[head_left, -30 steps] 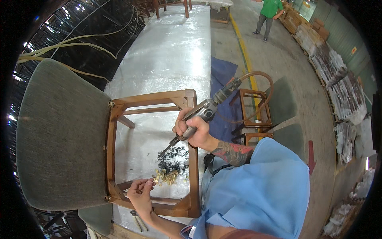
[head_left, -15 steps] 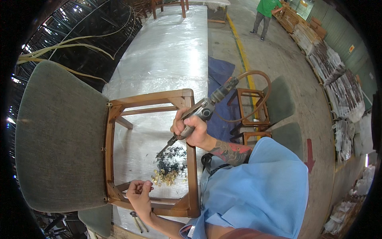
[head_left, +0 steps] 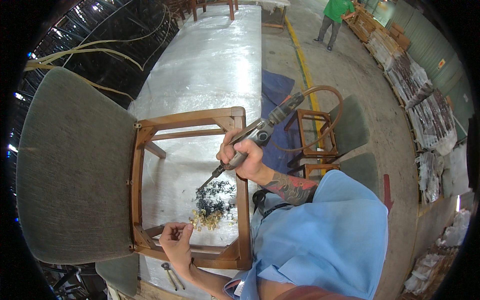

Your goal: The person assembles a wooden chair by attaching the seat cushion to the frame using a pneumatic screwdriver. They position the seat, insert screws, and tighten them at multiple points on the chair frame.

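My right hand (head_left: 246,156) is wrapped round an air screwdriver (head_left: 259,131), its long bit slanting down to the left. The bit's tip is at the upper edge of a pile of small black screws (head_left: 212,197). Directly below the screws lie small brass-coloured metal pieces (head_left: 206,220). Beside these, my left hand (head_left: 176,241) is closed in a pinch; whatever is between its fingers is too small to make out. Both hands are over the open wooden seat frame (head_left: 241,200) of a chair, whose grey-green upholstered backrest (head_left: 75,170) extends to the left.
The chair lies on a long table wrapped in plastic film (head_left: 215,55). Pincers (head_left: 172,276) lie near the frame's lower side. A brown air hose (head_left: 341,112) loops off the tool. More chairs (head_left: 312,132) stand on the right. A person in green (head_left: 337,20) stands farther off.
The view has shifted slightly. My left hand stays pinched near the brass-coloured pieces, and the screwdriver remains in my right hand with its bit at the screws.
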{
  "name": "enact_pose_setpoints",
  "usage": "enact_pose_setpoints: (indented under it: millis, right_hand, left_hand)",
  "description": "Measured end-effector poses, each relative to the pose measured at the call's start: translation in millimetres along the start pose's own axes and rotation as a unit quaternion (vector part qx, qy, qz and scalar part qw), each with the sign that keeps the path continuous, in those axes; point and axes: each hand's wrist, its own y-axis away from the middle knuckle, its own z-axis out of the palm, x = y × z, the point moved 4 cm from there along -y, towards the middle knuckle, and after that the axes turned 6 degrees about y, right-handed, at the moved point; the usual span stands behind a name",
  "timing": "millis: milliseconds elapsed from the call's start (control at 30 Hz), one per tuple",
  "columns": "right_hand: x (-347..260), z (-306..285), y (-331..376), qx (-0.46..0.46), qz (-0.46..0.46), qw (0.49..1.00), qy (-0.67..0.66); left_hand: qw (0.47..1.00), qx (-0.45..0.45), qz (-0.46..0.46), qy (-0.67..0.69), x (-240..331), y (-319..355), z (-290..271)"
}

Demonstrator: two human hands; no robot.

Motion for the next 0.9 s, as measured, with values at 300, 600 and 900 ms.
enact_pose_setpoints:
  millis: [300, 600, 900]
  right_hand:
    - [3, -4, -2, -0.016, 0.001, 1.000, 0.004]
    - [2, -2, -1, -0.032, 0.014, 0.999, -0.004]
    - [0, -1, -1, -0.059, 0.012, 0.998, 0.003]
  left_hand:
    - [1.000, 0.005, -0.007, 0.011, 0, -1, -1]
    - [1.000, 0.004, -0.009, 0.023, 4, 0, 0]
    - [0.999, 0.025, 0.006, 0.023, 13, 4, 4]
